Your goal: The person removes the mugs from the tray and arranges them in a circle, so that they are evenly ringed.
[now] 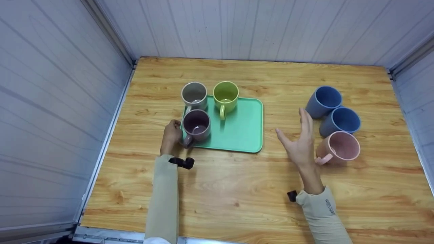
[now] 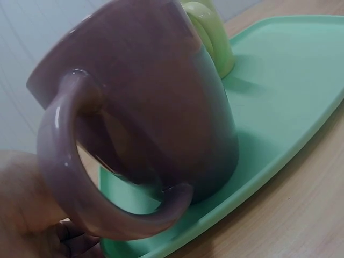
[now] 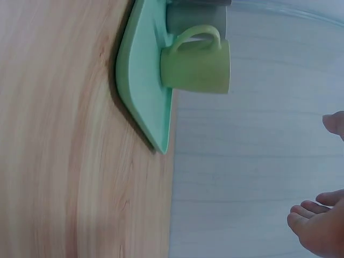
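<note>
A green tray (image 1: pixel 237 135) bears a grey mug (image 1: pixel 194 95), a yellow-green mug (image 1: pixel 226 95) and a dark purple mug (image 1: pixel 196 127). My left hand (image 1: pixel 172 134) grips the tray's left edge beside the purple mug. In the left wrist view, the purple mug (image 2: pixel 156 102) stands close by, its handle partly covering that hand (image 2: pixel 24 199). Over the table, my right hand (image 1: pixel 301 145) holds nothing, thumb and fingers spread apart. It is nearest to a pink mug (image 1: pixel 339 149), whose handle points toward the wrist.
Two blue mugs (image 1: pixel 325 100) (image 1: pixel 342 120) stand close together behind the pink mug on the right of the wooden table (image 1: pixel 230 193). Pale panel walls (image 1: pixel 237 30) enclose the table at the back and both sides.
</note>
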